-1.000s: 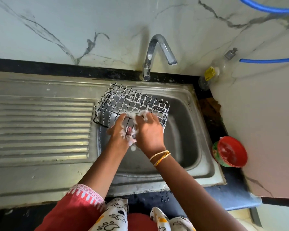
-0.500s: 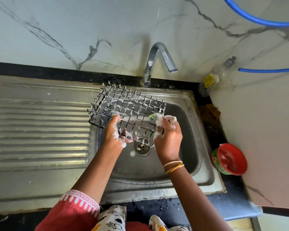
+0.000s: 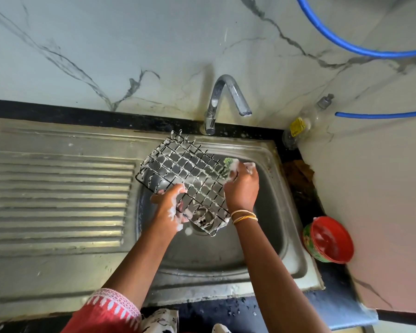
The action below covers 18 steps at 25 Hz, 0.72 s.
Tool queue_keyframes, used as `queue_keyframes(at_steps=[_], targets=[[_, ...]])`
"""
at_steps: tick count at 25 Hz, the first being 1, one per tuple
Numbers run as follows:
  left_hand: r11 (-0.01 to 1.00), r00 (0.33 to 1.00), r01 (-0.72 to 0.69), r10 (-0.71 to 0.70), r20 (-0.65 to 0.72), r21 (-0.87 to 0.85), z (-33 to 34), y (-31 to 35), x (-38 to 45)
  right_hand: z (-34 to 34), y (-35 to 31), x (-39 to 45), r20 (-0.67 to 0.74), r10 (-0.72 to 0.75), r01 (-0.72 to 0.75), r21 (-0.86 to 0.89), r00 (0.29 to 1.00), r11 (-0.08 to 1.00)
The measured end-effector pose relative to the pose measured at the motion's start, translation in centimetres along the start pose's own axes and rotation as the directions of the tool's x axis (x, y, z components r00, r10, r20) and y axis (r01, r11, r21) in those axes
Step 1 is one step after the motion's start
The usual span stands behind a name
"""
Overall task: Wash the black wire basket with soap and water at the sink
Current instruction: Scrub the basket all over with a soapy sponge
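1. The bottle, beyond the right hand, has a yellow label, too small to read.
2. The basket is black wire in a square grid, coated with white foam, tilted over the sink basin below the tap.
3. The left hand, foamy, grips the basket's near edge.
4. The right hand pinches a green scrubber against the basket's right side.
5. A red bowl sits on the surface right of the right hand.
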<state>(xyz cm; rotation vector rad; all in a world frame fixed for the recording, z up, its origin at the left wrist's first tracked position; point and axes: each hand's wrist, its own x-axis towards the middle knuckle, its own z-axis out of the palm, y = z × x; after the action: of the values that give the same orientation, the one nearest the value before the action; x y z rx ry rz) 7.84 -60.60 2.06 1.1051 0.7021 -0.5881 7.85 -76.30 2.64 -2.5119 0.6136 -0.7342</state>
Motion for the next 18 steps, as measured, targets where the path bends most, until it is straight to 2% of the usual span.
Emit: queue_keyframes(at_steps=[1,2,3,4,5,6,8,11,13,16,17,18], targets=[[0.999,0.999,-0.026,0.027,-0.025,0.026,-0.3,0.0,-0.4,0.2,0.4,0.2,0.040,0.123,-0.123,0.005,0.992,0.992],[0.997,0.996,-0.071,0.072,-0.044,0.011,-0.9,-0.1,0.0,0.4,1.0,0.7,0.113,0.289,-0.294,0.028,0.951,0.955],[0.995,0.995,-0.100,0.100,-0.029,0.026,-1.3,-0.2,0.2,0.4,1.6,1.3,0.234,0.453,-0.481,0.080,0.860,0.873],[0.990,0.991,-0.134,0.134,0.021,0.035,-1.8,-0.2,0.4,0.2,2.3,1.9,0.398,0.529,-0.625,0.165,0.750,0.763],[0.986,0.982,-0.168,0.167,0.089,0.003,-2.1,0.1,0.1,-0.2,3.0,2.3,0.543,0.503,-0.704,0.260,0.673,0.660],[0.984,0.976,-0.166,0.174,0.135,-0.068,-2.2,0.4,-0.2,-0.7,3.6,2.6,0.627,0.439,-0.731,0.335,0.644,0.595],[0.971,0.961,-0.148,0.186,0.203,-0.188,-2.1,1.1,0.2,-1.8,4.1,2.8,0.723,0.328,-0.753,0.393,0.608,0.528],[0.980,0.939,-0.134,0.173,0.297,-0.149,-1.3,2.1,0.4,-2.7,3.4,2.8,0.860,0.185,-0.849,0.393,0.475,0.353],[0.994,0.969,-0.086,0.098,0.228,-0.062,-0.4,2.7,0.3,-2.7,2.7,3.0,0.856,0.163,-0.853,0.435,0.491,0.288],[0.987,0.999,-0.039,0.037,0.015,0.155,0.7,3.0,0.6,-2.8,1.2,2.9,0.821,0.170,-0.832,0.507,0.546,0.225],[0.984,1.000,-0.017,0.013,0.019,0.177,0.8,2.8,0.7,-2.6,0.6,2.7,0.805,0.175,-0.815,0.516,0.567,0.264],[0.980,0.999,-0.001,-0.009,0.050,0.199,0.9,2.7,0.9,-2.6,-0.3,2.2,0.774,0.189,-0.773,0.512,0.604,0.374]])
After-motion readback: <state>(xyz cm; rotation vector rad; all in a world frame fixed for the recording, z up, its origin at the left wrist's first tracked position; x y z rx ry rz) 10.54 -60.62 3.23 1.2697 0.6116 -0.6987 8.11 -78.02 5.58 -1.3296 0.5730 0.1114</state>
